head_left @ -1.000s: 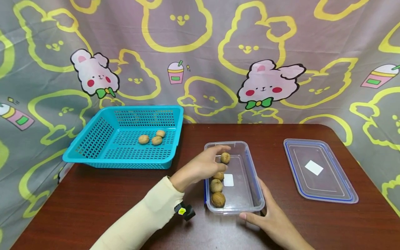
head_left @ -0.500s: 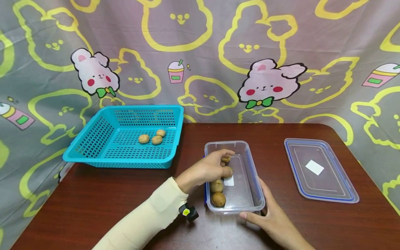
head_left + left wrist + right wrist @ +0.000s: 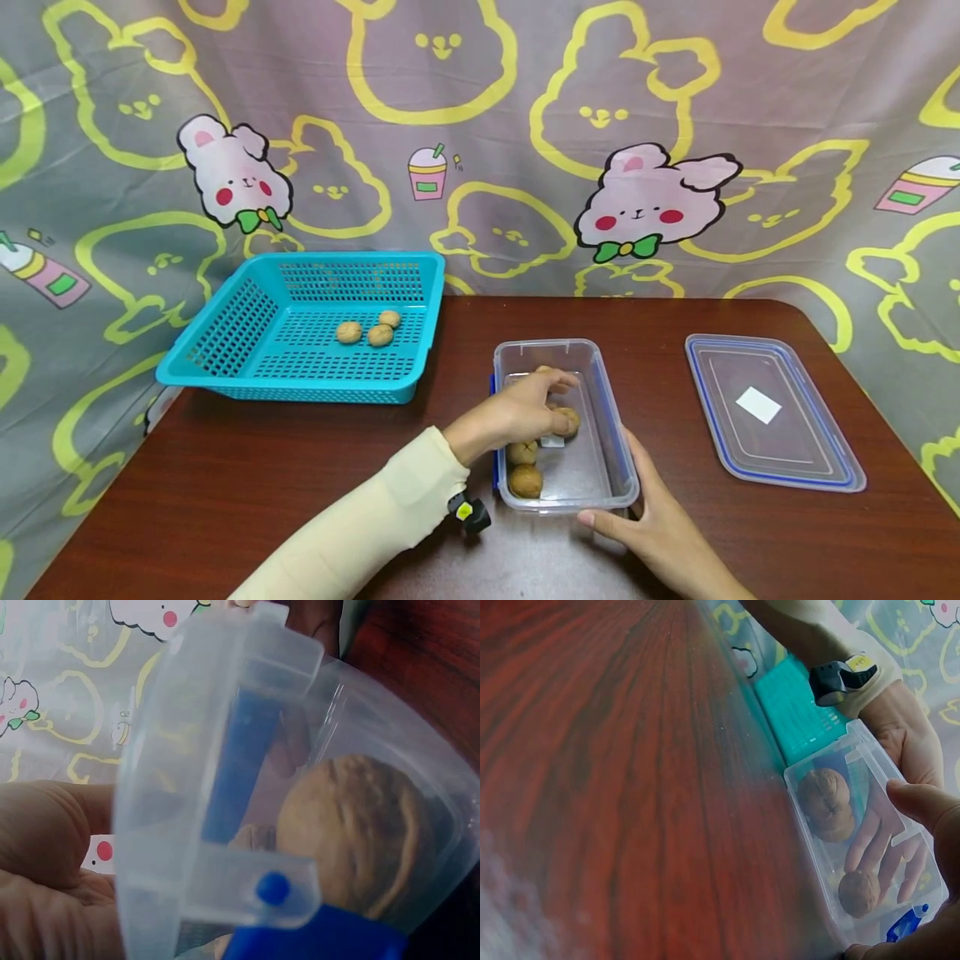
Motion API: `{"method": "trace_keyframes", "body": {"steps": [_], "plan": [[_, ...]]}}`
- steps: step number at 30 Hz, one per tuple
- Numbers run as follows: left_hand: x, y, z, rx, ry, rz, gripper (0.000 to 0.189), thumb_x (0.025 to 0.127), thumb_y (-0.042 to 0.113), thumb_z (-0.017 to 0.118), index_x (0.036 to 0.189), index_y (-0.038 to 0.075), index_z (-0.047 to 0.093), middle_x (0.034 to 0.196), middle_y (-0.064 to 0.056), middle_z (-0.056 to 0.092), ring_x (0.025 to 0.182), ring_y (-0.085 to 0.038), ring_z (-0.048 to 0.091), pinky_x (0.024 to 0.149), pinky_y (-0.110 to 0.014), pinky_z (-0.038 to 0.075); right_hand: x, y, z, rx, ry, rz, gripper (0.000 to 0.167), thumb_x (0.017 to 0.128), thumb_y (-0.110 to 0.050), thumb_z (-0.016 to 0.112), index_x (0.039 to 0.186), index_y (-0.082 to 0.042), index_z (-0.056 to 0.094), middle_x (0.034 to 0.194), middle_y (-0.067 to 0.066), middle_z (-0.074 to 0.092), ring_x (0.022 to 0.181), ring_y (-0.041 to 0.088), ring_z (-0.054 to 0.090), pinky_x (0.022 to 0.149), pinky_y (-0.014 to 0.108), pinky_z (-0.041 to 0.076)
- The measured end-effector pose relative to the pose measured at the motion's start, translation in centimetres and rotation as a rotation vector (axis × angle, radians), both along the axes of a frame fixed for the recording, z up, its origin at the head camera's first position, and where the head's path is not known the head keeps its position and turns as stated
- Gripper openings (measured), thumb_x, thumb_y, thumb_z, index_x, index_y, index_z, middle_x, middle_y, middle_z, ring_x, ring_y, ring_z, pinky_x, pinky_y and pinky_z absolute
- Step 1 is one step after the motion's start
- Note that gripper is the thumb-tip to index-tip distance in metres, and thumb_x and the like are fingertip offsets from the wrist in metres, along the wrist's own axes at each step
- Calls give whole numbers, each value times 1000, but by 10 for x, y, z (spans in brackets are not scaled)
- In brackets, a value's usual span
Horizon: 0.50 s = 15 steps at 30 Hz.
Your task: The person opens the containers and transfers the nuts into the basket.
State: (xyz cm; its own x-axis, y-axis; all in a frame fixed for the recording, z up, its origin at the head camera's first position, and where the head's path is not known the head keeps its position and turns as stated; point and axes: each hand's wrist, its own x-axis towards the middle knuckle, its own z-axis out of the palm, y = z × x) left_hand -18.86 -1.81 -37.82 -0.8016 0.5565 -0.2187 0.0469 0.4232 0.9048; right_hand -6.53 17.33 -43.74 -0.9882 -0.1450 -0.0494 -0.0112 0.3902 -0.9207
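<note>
Inside a clear plastic food container (image 3: pixel 536 505), my left hand (image 3: pixel 517 408) has its thumb and fingers at a walnut (image 3: pixel 567 422), pinching it near the middle of the floor. Another walnut (image 3: pixel 545 368) shows partly behind that hand. Two more walnuts, one of them the nearest walnut (image 3: pixel 526 481), line the near left side. My right hand (image 3: pixel 645 517) grips the container's near right corner, thumb at the front rim. In the right wrist view, straight left fingers (image 3: pixel 866 836) show through the plastic. The left wrist view has a walnut (image 3: pixel 352 832) behind the clear wall, beside a blue latch (image 3: pixel 315 934).
A turquoise perforated basket (image 3: pixel 300 386) with 3 walnuts (image 3: pixel 380 335) stands at the back left. The container's lid (image 3: pixel 776 433), blue-sealed with a white label, lies flat on the right of the brown table (image 3: pixel 247 467). A patterned curtain (image 3: pixel 495 150) hangs behind.
My left hand has moved right inside the container, bringing one walnut from the left row toward the middle. The right hand keeps its grip and the container stays put.
</note>
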Motion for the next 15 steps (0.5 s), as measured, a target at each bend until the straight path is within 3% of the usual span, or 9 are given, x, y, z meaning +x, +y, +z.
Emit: {"method": "trace_keyframes", "body": {"steps": [4,10,15], "plan": [[2,4,-1,3,-22,-6,60,89,-4,73,145,-1,55,152,-26,52,135,-40,60,112,-45,52,1,0,0,-12,9,4,112,87,-23,86,169,-28,9,169,18,31,145,38,43,102,13,41],[2,9,0,-15,-72,8,55,91,-3,74,143,0,58,150,-24,56,129,-33,65,96,-37,61,-1,0,0,-3,38,8,120,84,-23,89,169,-32,4,172,18,23,147,42,38,102,14,41],[3,11,0,-5,-130,19,54,91,-4,74,143,0,59,147,-22,59,117,-27,69,89,-38,64,-1,-2,1,24,83,5,124,80,-22,92,169,-31,5,171,17,27,147,40,39,104,14,39]]}}
